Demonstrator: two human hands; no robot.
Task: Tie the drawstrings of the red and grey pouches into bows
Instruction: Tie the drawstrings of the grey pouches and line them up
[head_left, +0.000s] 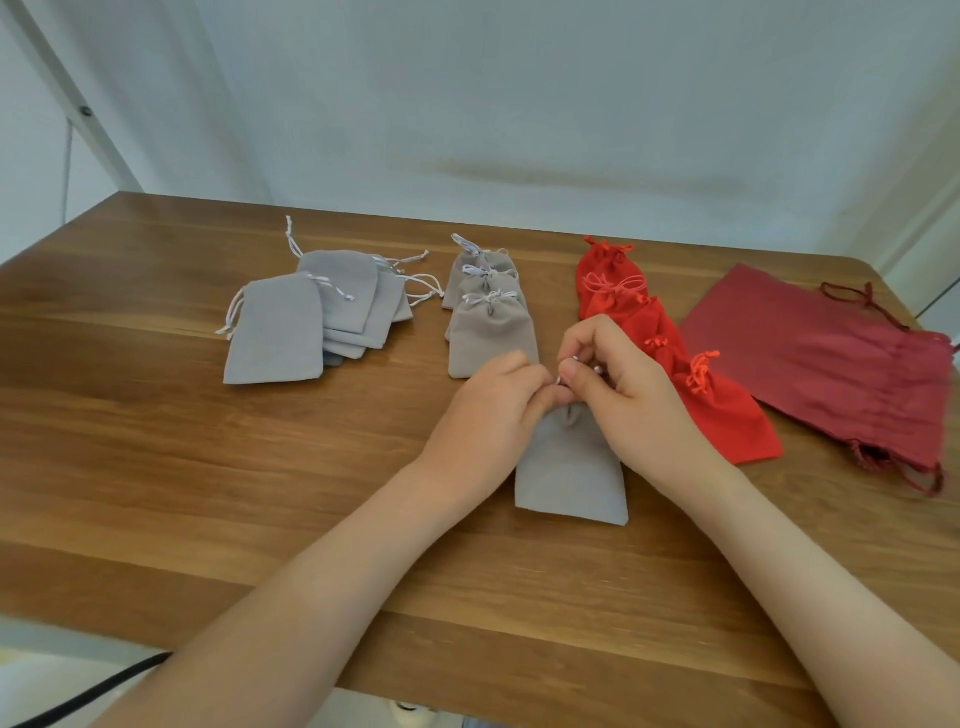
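Head view: a grey cloth pouch is pinched at its cord by left hand and right hand, red pouch row and grey pouch row tied, far-left grey stack untied.

Grey pouches with white drawstrings, bright red pouches, dark red bags, brown wood-grain table

Wooden table — pale wall behind.

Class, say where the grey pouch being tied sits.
Head view: the grey pouch lies centre on the table, neck between left hand and right hand, tied grey pouches behind, red pouches to its right.
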